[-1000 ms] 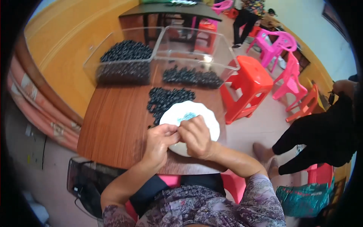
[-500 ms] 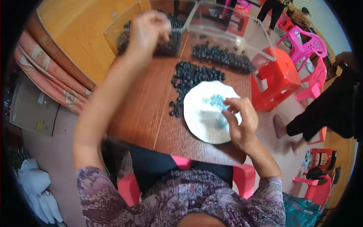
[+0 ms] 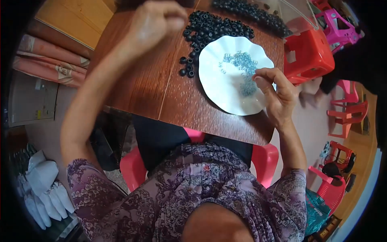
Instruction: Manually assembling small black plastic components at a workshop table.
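Observation:
My left hand [image 3: 159, 24] is raised over the left side of the table, slightly blurred. Its fingers are curled in, hiding anything they may hold. Over the right part of a white scalloped plate [image 3: 213, 88], my right hand [image 3: 280, 94] pinches thumb and forefinger together; whatever is between them is too small to make out. Small clear bluish ring-like pieces [image 3: 242, 64] lie on the plate in two clusters. Beyond the plate and to its left is a spread of small black hollow caps [image 3: 217, 26], several of them loose near the plate's left rim.
A clear plastic box [image 3: 296, 18] with more black caps stands at the table's far right. The brown wooden table [image 3: 137, 88] ends just before my lap. Right of it is a red stool [image 3: 308, 56]. A person in dark clothing [image 3: 346, 64] is further right.
My left hand has come away from the far left clear box, back over the table. My right hand stays pinched over the plate. The view has tilted, so the table appears higher.

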`<control>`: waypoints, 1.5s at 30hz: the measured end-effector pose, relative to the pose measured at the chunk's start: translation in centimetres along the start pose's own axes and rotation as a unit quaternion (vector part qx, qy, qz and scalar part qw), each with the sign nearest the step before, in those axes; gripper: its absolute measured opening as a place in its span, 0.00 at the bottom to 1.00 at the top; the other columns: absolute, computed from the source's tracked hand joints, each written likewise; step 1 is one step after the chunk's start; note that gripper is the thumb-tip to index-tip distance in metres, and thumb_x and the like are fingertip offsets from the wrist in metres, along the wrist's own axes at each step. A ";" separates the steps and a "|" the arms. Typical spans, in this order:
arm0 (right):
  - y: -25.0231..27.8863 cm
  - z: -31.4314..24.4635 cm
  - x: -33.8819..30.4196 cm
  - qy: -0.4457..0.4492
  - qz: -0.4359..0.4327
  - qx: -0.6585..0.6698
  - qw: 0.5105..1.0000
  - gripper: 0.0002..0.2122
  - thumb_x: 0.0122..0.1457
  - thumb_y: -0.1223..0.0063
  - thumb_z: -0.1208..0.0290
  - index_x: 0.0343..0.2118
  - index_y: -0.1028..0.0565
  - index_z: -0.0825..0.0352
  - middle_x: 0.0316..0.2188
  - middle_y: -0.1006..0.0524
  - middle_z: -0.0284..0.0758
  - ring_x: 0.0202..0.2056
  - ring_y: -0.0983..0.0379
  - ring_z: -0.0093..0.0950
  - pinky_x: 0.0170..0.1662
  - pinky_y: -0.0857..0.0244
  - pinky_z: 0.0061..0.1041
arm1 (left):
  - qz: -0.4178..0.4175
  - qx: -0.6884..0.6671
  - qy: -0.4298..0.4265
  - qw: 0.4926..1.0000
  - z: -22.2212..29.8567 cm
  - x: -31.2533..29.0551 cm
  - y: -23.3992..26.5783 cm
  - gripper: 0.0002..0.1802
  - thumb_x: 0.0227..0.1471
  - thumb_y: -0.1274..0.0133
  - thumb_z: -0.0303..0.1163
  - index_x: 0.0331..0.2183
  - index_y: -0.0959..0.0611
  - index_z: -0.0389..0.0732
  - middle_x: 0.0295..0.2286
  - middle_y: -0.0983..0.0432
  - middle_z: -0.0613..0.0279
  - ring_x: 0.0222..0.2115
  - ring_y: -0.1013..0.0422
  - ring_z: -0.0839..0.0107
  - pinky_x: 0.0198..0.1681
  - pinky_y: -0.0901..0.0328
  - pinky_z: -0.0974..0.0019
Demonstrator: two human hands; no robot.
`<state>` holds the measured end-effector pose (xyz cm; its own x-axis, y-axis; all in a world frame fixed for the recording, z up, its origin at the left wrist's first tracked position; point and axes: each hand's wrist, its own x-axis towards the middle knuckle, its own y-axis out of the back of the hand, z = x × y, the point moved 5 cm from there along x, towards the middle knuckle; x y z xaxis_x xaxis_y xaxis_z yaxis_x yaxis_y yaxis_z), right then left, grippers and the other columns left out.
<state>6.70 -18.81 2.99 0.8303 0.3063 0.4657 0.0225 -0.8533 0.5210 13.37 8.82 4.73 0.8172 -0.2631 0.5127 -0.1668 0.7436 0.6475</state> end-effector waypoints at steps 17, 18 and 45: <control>-1.5 -1.2 -0.1 0.004 -0.044 0.000 0.999 0.06 0.45 0.46 0.86 0.28 0.25 0.71 0.23 0.25 0.38 0.27 0.26 0.29 0.31 0.34 0.23 | -0.135 0.056 0.046 0.988 -0.2 -5.5 -4.4 0.12 0.41 0.44 0.21 0.34 0.20 0.39 0.28 0.28 0.64 0.29 0.30 0.72 0.34 0.34 0.70; -1.5 -1.2 -0.1 0.002 -0.044 0.004 0.999 0.06 0.45 0.46 0.86 0.28 0.24 0.71 0.23 0.25 0.38 0.27 0.26 0.29 0.31 0.34 0.23 | -0.135 0.057 0.045 0.988 -0.1 -5.6 -4.2 0.12 0.41 0.44 0.21 0.34 0.20 0.39 0.28 0.28 0.64 0.29 0.30 0.72 0.34 0.34 0.70; -3.0 -4.7 1.0 0.219 0.052 -0.048 0.973 0.13 0.34 0.40 0.80 0.27 0.28 0.68 0.28 0.26 0.36 0.29 0.31 0.34 0.31 0.37 0.28 | -0.035 -0.556 0.321 0.766 8.2 -8.4 -8.2 0.14 0.53 0.50 0.27 0.40 0.26 0.28 0.31 0.25 0.59 0.32 0.29 0.74 0.38 0.36 0.74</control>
<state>4.82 -13.93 5.28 0.5070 0.3897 0.7688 -0.1173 -0.8525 0.5094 3.39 -0.10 -0.30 0.9648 -0.2362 -0.1157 0.1717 0.8989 -0.4031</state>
